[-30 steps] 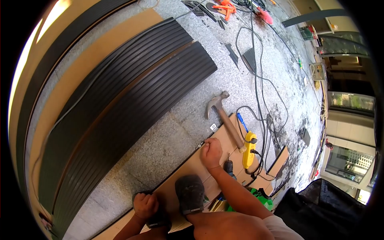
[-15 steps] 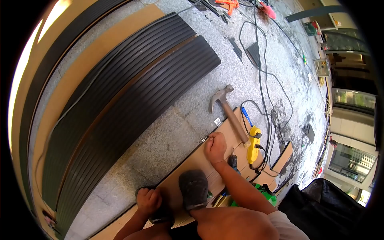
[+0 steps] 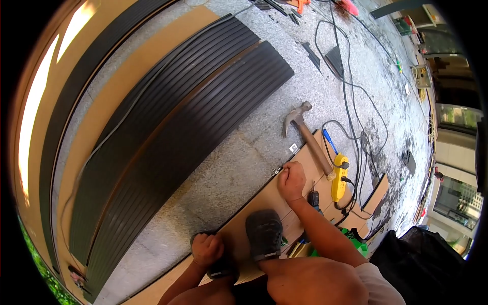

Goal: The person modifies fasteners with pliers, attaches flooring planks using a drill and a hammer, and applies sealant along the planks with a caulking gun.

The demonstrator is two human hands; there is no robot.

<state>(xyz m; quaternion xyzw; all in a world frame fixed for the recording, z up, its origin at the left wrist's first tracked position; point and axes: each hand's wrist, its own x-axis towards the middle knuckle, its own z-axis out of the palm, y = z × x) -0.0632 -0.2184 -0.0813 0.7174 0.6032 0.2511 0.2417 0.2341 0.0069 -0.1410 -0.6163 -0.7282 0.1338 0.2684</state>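
My right hand [image 3: 292, 181] is closed at the edge of a tan board [image 3: 308, 161], its fingertips right beside a small metal clip [image 3: 277, 171]. Whatever those fingers pinch is hidden. My left hand [image 3: 207, 249] makes a fist farther down the same edge, close to my dark shoe [image 3: 264, 235]; I cannot see inside it. Past my right hand, a claw hammer [image 3: 315, 145] lies with its wooden handle across the boards and its head over the stone floor. Another small metal piece [image 3: 293, 148] sits at the board edge near the hammer.
Dark ridged planks [image 3: 203, 117] lie along the left. A yellow power strip [image 3: 339, 178] with black cables, a drill [image 3: 313, 198] and a blue pen-like tool [image 3: 330, 141] are at the right. A black bag [image 3: 414, 264] stands at lower right.
The whole view has shifted, so everything appears farther right. Both hands stay closed at about the same spots along the board edge.
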